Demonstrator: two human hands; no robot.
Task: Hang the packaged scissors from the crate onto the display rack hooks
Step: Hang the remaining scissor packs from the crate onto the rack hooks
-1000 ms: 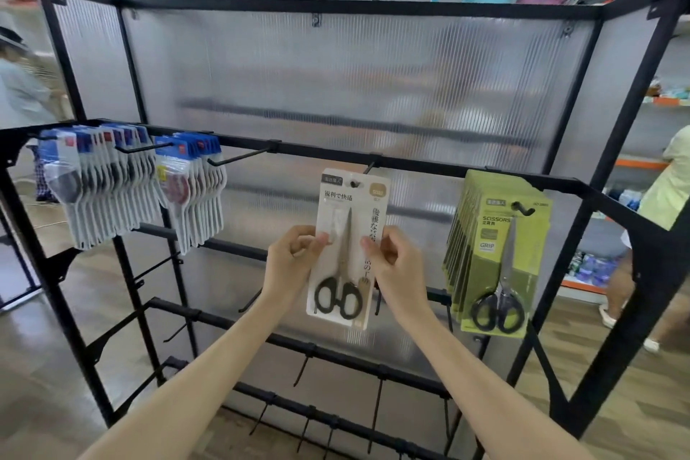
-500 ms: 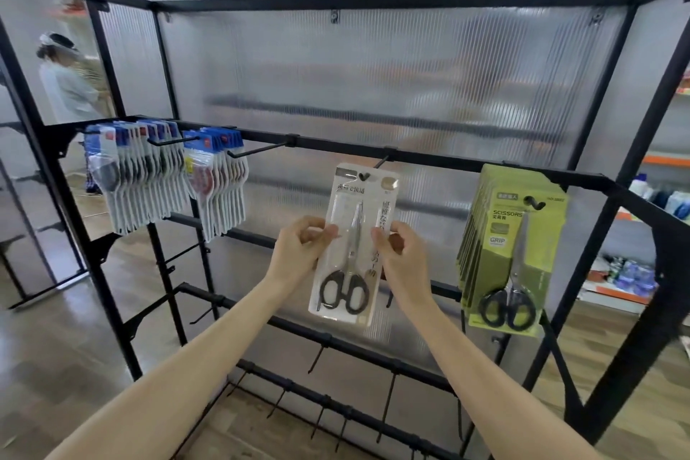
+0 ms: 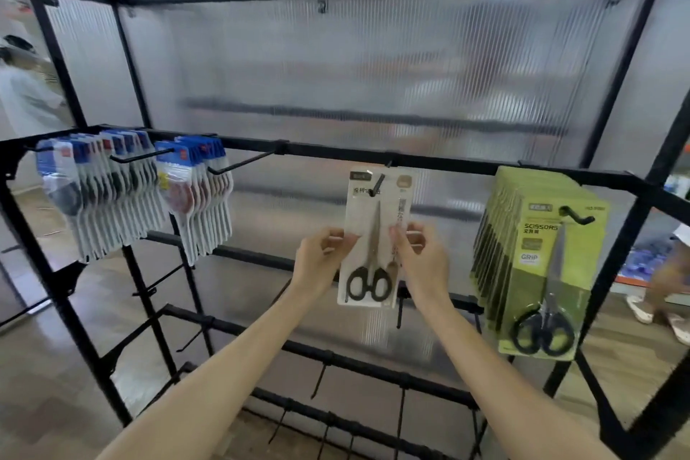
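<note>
Since a moment ago both hands are lifting the white scissors pack (image 3: 377,235) higher, so its hang hole is now sitting over the tip of the middle hook (image 3: 380,181) under the black rack bar (image 3: 336,152). Left hand (image 3: 321,261) is pinching the pack's left edge with thumb in front; right hand (image 3: 420,259) is pinching the right edge the same way. Hanging just to the right is a full stack of green scissors packs (image 3: 537,261), and to the left two hooks are carrying rows of blue-topped packs (image 3: 123,194)
</note>
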